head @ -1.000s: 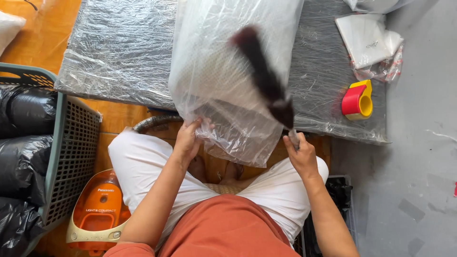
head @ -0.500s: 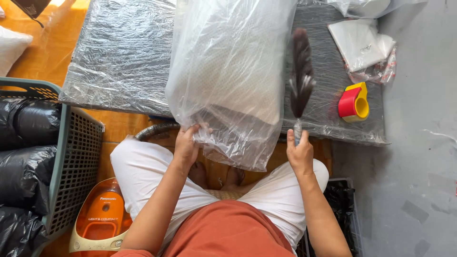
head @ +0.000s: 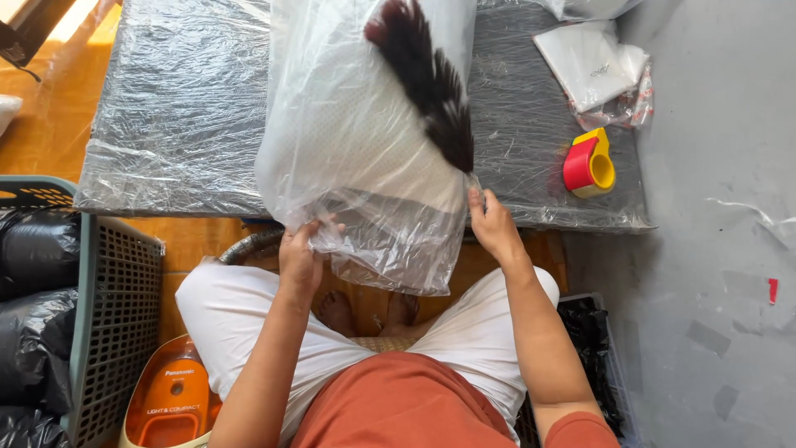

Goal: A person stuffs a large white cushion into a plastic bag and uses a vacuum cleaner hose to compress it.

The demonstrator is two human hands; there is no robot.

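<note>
We are gripping the soft, slippery plastic bag (head: pixel 365 158) at its open end with our left hand (head: pixel 300 261); our right hand (head: pixel 491 224) is pinching the feather duster (head: pixel 427 79) beside it.

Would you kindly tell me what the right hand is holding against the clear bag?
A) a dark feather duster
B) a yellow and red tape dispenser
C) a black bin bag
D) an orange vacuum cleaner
A: the right hand grips the dark feather duster, its plume lying across the bag.
</note>
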